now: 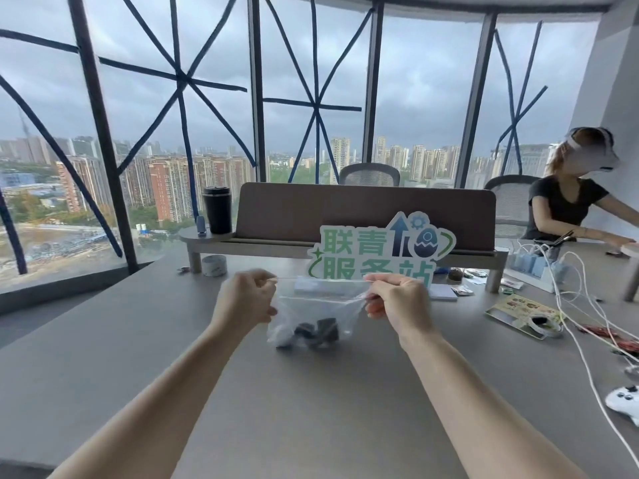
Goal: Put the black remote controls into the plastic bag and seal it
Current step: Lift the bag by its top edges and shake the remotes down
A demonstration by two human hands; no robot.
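Note:
A clear plastic bag [313, 311] hangs above the grey table [103, 340], held up by its top edge. My left hand [247, 297] pinches the bag's left top corner and my right hand [397, 300] pinches the right top corner. The top strip is stretched taut between them. Black remote controls [316, 331] lie bunched in the bottom of the bag, which touches or nearly touches the table. I cannot tell whether the seal strip is pressed together.
A green and white sign [377, 250] stands just behind the bag, before a brown divider [363, 212]. A black tumbler [218, 209] sits on a shelf at left. White cables [570, 305], a tape roll [544, 324] and a white game controller [624, 401] lie right. A person [570, 195] sits at far right.

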